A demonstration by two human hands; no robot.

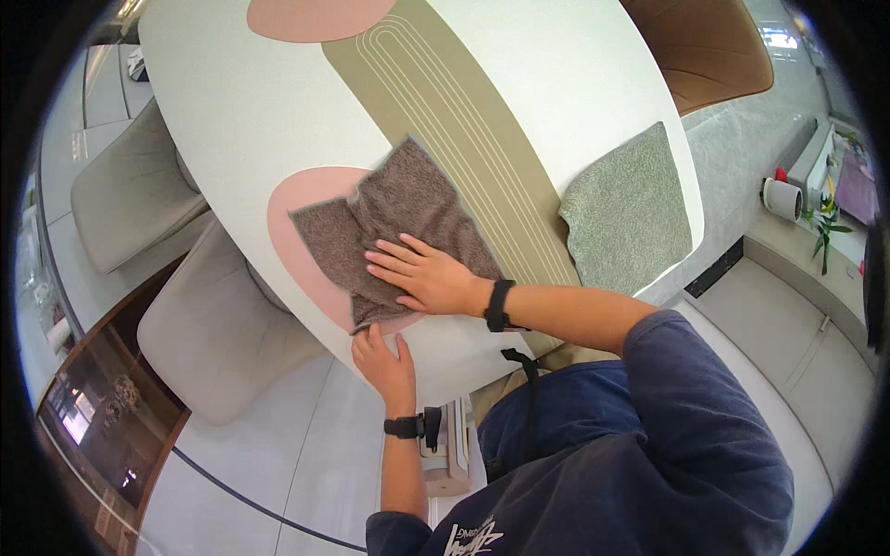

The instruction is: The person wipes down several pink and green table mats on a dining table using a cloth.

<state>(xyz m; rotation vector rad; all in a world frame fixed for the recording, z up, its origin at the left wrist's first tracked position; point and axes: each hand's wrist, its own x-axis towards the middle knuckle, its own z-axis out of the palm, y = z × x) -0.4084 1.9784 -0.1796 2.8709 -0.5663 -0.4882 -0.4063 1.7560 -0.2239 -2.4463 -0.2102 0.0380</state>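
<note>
A brown terry cloth [410, 201] lies partly creased on a patterned table [229, 111]. My right hand [431, 278] rests flat on the cloth, palm down, with its fingers spread. Close to the table's near left edge, the fingertips of my left hand [382, 361] touch the cloth's lower corner, while its thumb stands apart; whether they grip the corner is hard to see. Farther right on the table lies a grey-green cloth [629, 215], and neither hand touches it.
Two light grey chairs [215, 333] stand along the table's left side, and a brown chair [702, 48] is at the upper right. A glossy dark cabinet top [104, 410] is at the lower left. A white plant pot [782, 199] stands at the far right.
</note>
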